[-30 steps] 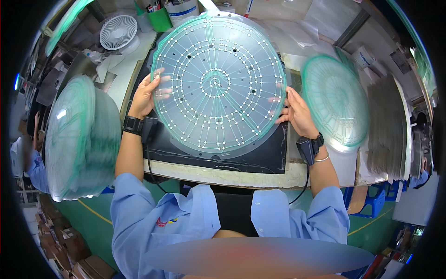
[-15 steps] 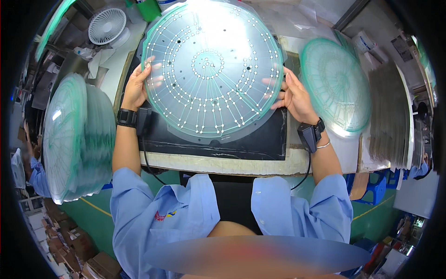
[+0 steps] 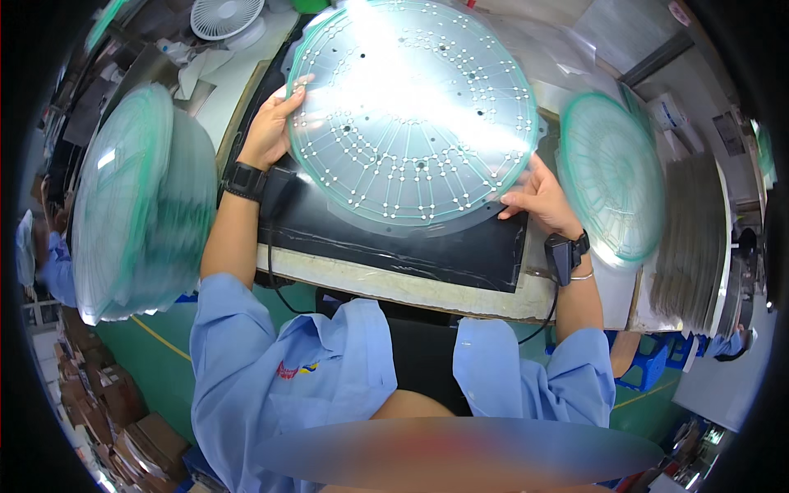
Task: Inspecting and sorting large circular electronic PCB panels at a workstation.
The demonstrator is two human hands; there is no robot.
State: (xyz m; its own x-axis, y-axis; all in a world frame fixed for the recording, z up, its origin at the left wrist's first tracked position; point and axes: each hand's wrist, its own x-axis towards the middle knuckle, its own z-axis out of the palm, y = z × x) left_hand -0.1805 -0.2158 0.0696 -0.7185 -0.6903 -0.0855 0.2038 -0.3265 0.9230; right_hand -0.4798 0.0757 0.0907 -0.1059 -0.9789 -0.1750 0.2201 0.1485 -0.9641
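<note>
Workshop counter (image 3: 411, 285) under bright light, a round clear sheet (image 3: 415, 111) held above its black mat (image 3: 485, 259).

Left hand (image 3: 269, 131) and right hand (image 3: 544, 197) grip the sheet's left and right rims, fingers closed at its edge; how far they reach behind is partly hidden. It looks like thin, light plastic, probably springy, slick and easily creased or scratched, so opposite rims seem the best hold, off the white dots and pale green lines. Glare washes out its far half; a greyish, notched margin shows past its near edge. Similar glossy, green-tinted discs form a thick stack (image 3: 123, 205) at left and a flat-looking pile (image 3: 615, 177) at right.
</note>
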